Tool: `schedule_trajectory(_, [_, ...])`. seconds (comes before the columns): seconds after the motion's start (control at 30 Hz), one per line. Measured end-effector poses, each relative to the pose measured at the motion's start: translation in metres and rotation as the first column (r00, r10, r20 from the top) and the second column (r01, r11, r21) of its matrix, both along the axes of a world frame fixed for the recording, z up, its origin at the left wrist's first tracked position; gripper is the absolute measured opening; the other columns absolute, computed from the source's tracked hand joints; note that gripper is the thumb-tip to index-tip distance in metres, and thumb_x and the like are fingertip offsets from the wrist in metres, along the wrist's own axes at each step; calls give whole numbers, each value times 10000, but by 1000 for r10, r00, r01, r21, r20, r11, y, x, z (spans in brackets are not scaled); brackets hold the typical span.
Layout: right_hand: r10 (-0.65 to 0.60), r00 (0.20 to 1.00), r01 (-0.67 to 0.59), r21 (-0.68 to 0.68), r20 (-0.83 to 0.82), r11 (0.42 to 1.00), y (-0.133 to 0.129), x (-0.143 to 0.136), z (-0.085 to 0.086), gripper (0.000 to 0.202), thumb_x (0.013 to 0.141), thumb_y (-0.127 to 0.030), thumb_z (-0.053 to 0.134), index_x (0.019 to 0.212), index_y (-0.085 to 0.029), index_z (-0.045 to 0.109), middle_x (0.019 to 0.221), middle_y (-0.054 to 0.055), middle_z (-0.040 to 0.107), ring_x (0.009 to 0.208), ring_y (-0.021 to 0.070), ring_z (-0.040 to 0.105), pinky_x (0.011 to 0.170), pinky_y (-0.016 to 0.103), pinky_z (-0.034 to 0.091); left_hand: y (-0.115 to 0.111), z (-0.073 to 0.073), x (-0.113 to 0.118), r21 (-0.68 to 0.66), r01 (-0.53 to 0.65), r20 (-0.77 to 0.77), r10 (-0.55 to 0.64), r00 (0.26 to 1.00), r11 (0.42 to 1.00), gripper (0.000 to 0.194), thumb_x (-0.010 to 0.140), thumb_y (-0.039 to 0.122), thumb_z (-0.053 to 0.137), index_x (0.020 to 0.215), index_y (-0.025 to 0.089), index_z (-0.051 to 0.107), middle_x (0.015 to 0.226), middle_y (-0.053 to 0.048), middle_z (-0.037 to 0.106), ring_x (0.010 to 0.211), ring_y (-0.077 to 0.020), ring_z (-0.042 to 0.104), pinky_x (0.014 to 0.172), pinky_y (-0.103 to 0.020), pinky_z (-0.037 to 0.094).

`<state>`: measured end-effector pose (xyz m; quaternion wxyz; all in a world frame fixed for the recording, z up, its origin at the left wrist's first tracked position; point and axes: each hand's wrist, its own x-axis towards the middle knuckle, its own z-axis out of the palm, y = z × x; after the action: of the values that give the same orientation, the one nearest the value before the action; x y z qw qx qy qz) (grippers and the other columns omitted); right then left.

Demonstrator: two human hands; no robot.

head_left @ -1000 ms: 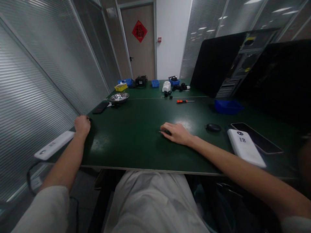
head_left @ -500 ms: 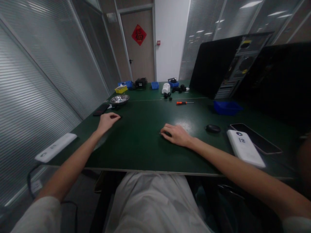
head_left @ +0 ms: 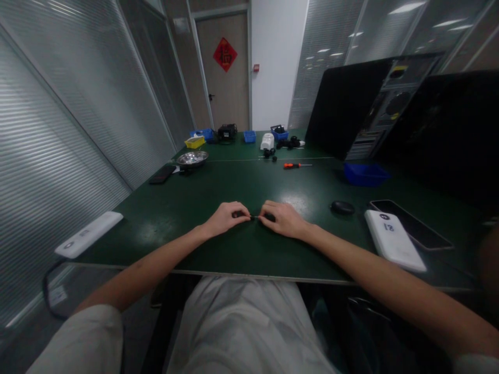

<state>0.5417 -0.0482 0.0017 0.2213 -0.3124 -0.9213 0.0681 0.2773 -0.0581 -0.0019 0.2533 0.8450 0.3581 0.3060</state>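
Note:
My left hand (head_left: pixel 227 219) and my right hand (head_left: pixel 285 218) meet fingertip to fingertip low over the table, thumbs and fingers pinched. Between them shows a thin metal rod (head_left: pixel 255 216), its right end between my right fingertips. At my left fingertips is a tiny dark piece (head_left: pixel 251 217), too small to name; I cannot tell whether it touches the rod. The rest of what each hand holds is hidden by the fingers.
An orange-handled screwdriver (head_left: pixel 292 165) lies beyond my hands. To the right are a black mouse (head_left: pixel 342 208), a white power bank (head_left: pixel 394 240), a phone (head_left: pixel 413 226) and a blue tray (head_left: pixel 365 175). A metal bowl (head_left: pixel 192 159) stands far left. Another white device (head_left: pixel 89 235) lies near left.
My left hand has come from near the metal bowl, right and toward me, to meet my right hand's fingertips. My right hand has stayed in nearly the same place, still pinching the rod.

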Motion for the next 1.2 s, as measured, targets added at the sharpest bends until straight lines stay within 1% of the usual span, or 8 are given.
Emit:
schedule_trajectory(0.17, [1, 1000, -1, -16, 4, 1000, 0, 0, 2, 141, 979, -338, 578, 959, -215, 644, 959, 30, 650, 767, 152, 581, 657, 273, 346, -1, 1, 1, -11, -37, 4, 37, 999, 999, 256, 903, 398, 698, 1070, 222, 777, 981, -88, 729, 819, -194, 651, 756, -327, 516])
schedule_trajectory(0.33, [3, 1000, -2, -14, 9, 1000, 0, -1, 2, 146, 984, -343, 572, 968, -216, 643, 964, 30, 651, 767, 153, 579, 652, 271, 341, -3, 2, 0, 1, -63, -25, 63, 998, 998, 265, 915, 417, 683, 1050, 222, 800, 946, -78, 727, 767, -185, 631, 688, -315, 479])
schedule_trajectory(0.57, [41, 999, -42, -35, -35, 998, -2, -2, 0, 154, 996, -342, 553, 984, -213, 636, 972, 31, 650, 788, 153, 593, 679, 267, 372, -4, 4, 2, -49, -13, 32, 14, 999, 999, 186, 905, 344, 707, 1015, 223, 795, 993, -68, 739, 879, -195, 683, 809, -320, 515])
schedule_trajectory(0.77, [44, 994, -48, -44, -96, 998, -2, -2, 0, 168, 1012, -344, 526, 985, -201, 610, 954, 37, 641, 788, 153, 586, 684, 264, 387, -5, 0, 2, -117, -50, 95, 62, 994, 992, 213, 905, 355, 709, 1034, 201, 780, 1012, -81, 745, 896, -200, 696, 803, -313, 533])
schedule_trajectory(0.87, [51, 996, -53, -38, -67, 998, -3, -3, 1, 157, 1010, -335, 531, 990, -203, 614, 964, 36, 642, 793, 153, 588, 687, 264, 382, -6, 1, 2, -62, -62, 58, 65, 996, 996, 234, 910, 368, 702, 1035, 186, 783, 969, -84, 738, 844, -191, 674, 769, -303, 516])
schedule_trajectory(0.97, [60, 998, -60, -24, -12, 998, -5, -6, 1, 151, 1004, -334, 542, 993, -208, 624, 974, 33, 644, 778, 148, 586, 680, 266, 366, -8, 3, 5, -14, -37, 6, 37, 999, 999, 228, 915, 343, 695, 1025, 166, 788, 931, -80, 727, 793, -171, 641, 746, -285, 495])
schedule_trajectory(1.07, [51, 999, -51, -3, 12, 999, -6, -8, -1, 153, 1007, -338, 538, 1001, -210, 622, 977, 34, 644, 772, 149, 583, 664, 268, 346, -10, 4, 8, -20, -24, 3, 24, 1000, 1000, 216, 913, 323, 698, 1017, 158, 790, 940, -79, 728, 805, -168, 640, 768, -280, 493])
schedule_trajectory(1.2, [47, 999, -48, 12, 19, 999, -6, -9, -4, 156, 1021, -338, 513, 1019, -212, 606, 986, 39, 639, 759, 148, 573, 642, 267, 320, -8, 2, 8, -72, -35, 44, 38, 998, 997, 216, 899, 328, 713, 1017, 166, 796, 967, -78, 740, 843, -180, 660, 800, -286, 503])
